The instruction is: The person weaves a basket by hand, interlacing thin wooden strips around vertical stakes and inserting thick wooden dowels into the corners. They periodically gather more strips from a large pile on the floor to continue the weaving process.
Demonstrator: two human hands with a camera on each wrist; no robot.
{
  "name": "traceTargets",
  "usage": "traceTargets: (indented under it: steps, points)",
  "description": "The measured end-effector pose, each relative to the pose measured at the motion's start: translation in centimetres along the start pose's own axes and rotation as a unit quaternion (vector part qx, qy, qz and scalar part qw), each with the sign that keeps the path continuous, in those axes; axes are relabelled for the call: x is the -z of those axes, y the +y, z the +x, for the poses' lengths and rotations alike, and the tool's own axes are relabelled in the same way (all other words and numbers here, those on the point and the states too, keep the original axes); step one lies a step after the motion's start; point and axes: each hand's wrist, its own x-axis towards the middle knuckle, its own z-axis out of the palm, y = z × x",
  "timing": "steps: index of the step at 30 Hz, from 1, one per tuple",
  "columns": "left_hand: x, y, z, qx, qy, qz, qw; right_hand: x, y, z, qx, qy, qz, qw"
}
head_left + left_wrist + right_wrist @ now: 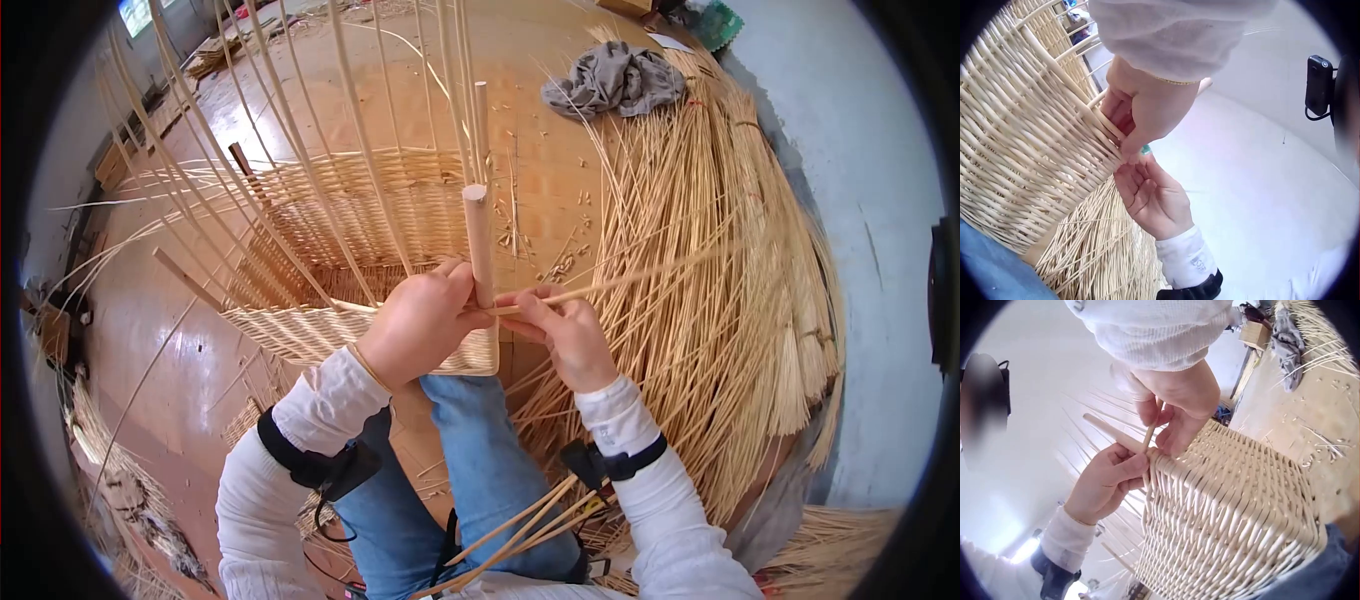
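Note:
A rectangular woven basket point(360, 205) with tall upright rods stands before the person, its near corner between the knees. At that corner a thick peeled post point(479, 240) rises. The left hand point(425, 318) grips the rim beside the post, thumb at the weave. Just right of the post, the right hand point(565, 335) pinches a thin rod point(640, 275) that extends out to the right. In the left wrist view, the left hand point(1154, 106) and right hand point(1160, 200) meet at the basket's corner. The right wrist view shows the rod point(1151, 430) crossing in front of the post point(1107, 430).
A large bundle of thin rods point(700, 300) lies on the right, with a grey cloth point(620, 80) at its top. Several rods point(520, 530) rest across the person's lap. Offcuts point(570, 262) are scattered on the floor; a pale wall point(870, 250) stands at the right.

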Motion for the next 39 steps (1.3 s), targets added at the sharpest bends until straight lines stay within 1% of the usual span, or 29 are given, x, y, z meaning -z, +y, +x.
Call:
traceTargets:
  steps: [2, 4, 6, 7, 8, 10, 12, 15, 17, 18, 20, 21, 22, 24, 25, 26, 27, 28, 29, 30, 31, 32, 33, 34, 36, 38, 39]
  points:
    - [-0.2, -0.2, 0.6, 0.000, 0.000, -0.004, 1.000, 0.9, -0.3, 1.6, -0.058, -0.020, 0.021, 0.998]
    - [0.3, -0.5, 0.9, -0.009, 0.005, -0.027, 1.000, 1.8, -0.1, 4.2, -0.067, -0.034, 0.014, 0.997]
    - [0.9, -0.9, 1.1, -0.005, 0.003, -0.027, 1.000, 2.4, -0.7, 6.9, -0.125, -0.131, -0.076, 0.980]
    - [1.1, -1.2, 0.8, -0.015, 0.003, -0.032, 0.999, 2.1, -0.8, 8.2, -0.152, -0.164, -0.096, 0.970]
    - [1.6, -1.5, 0.5, -0.030, 0.002, -0.036, 0.999, 1.5, -1.0, 9.4, -0.155, -0.167, -0.098, 0.969]
    - [2.4, -1.8, -0.2, -0.031, -0.001, -0.029, 0.999, 0.5, -1.5, 11.1, -0.190, -0.261, -0.167, 0.931]
    - [3.0, -2.4, -0.7, -0.037, -0.001, -0.018, 0.999, -0.6, -2.0, 11.2, -0.193, -0.262, -0.192, 0.926]
    - [4.3, -3.5, -2.8, -0.051, 0.013, 0.000, 0.999, -3.5, -2.0, 9.6, -0.173, -0.251, -0.207, 0.929]
    - [5.8, -4.1, -4.5, -0.038, 0.000, -0.006, 0.999, -6.2, -2.1, 8.2, -0.193, -0.214, -0.219, 0.932]
    - [6.5, -4.1, -5.4, -0.043, 0.003, 0.000, 0.999, -7.5, -2.0, 7.6, -0.185, -0.213, -0.219, 0.934]
    - [8.2, -4.1, -7.6, 0.041, -0.007, -0.008, 0.999, -10.4, -1.8, 5.8, -0.173, -0.212, -0.173, 0.946]
    - [9.2, -4.2, -9.1, 0.033, 0.009, -0.044, 0.998, -12.1, -1.8, 4.7, -0.150, -0.212, -0.177, 0.949]
    - [10.1, -4.5, -10.8, 0.028, 0.011, -0.039, 0.999, -13.9, -1.7, 3.6, -0.126, -0.213, -0.180, 0.952]
    - [11.0, -4.9, -15.4, 0.075, 0.033, -0.156, 0.984, -17.6, 0.3, 0.3, -0.068, -0.181, -0.178, 0.965]
    - [11.3, -4.7, -17.5, 0.073, 0.035, -0.150, 0.985, -19.4, 1.3, -1.1, -0.041, -0.175, -0.155, 0.971]
    - [11.5, -4.6, -19.7, 0.065, 0.098, -0.106, 0.987, -21.0, 2.7, -2.3, -0.015, -0.170, -0.132, 0.976]
    - [11.5, -4.4, -21.8, 0.057, 0.161, -0.063, 0.983, -22.0, 4.8, -3.0, -0.018, -0.190, -0.147, 0.971]
    - [11.6, -4.4, -23.6, 0.057, 0.165, -0.058, 0.983, -23.3, 5.6, -4.4, -0.043, -0.186, -0.156, 0.969]
    - [11.4, -4.5, -25.2, 0.099, 0.135, -0.132, 0.977, -24.3, 6.5, -5.8, -0.038, -0.180, -0.164, 0.969]
    - [10.8, -4.9, -26.8, 0.140, 0.105, -0.207, 0.962, -25.0, 7.4, -6.8, -0.036, -0.176, -0.172, 0.969]
    - [8.9, -7.0, -28.4, 0.172, 0.130, -0.326, 0.921, -25.4, 7.6, -7.3, -0.034, -0.183, -0.175, 0.967]
    - [7.7, -7.9, -29.3, 0.171, 0.140, -0.326, 0.919, -25.5, 7.6, -7.7, -0.065, -0.206, -0.159, 0.963]
    - [7.0, -8.4, -30.2, 0.189, 0.154, -0.329, 0.912, -25.7, 7.5, -8.0, -0.095, -0.228, -0.144, 0.958]
    - [6.9, -7.9, -30.5, 0.207, 0.167, -0.333, 0.905, -25.5, 7.4, -8.0, -0.093, -0.235, -0.151, 0.956]
    - [6.7, -6.8, -30.3, 0.197, 0.198, -0.363, 0.889, -24.5, 6.8, -7.9, -0.180, -0.224, -0.081, 0.954]
    - [6.3, -7.3, -30.3, 0.207, 0.184, -0.329, 0.903, -23.3, 3.0, -7.9, -0.080, -0.166, -0.055, 0.981]
    - [6.2, -7.2, -30.3, 0.200, 0.209, -0.325, 0.901, -22.0, 1.5, -7.0, -0.048, -0.127, 0.002, 0.991]
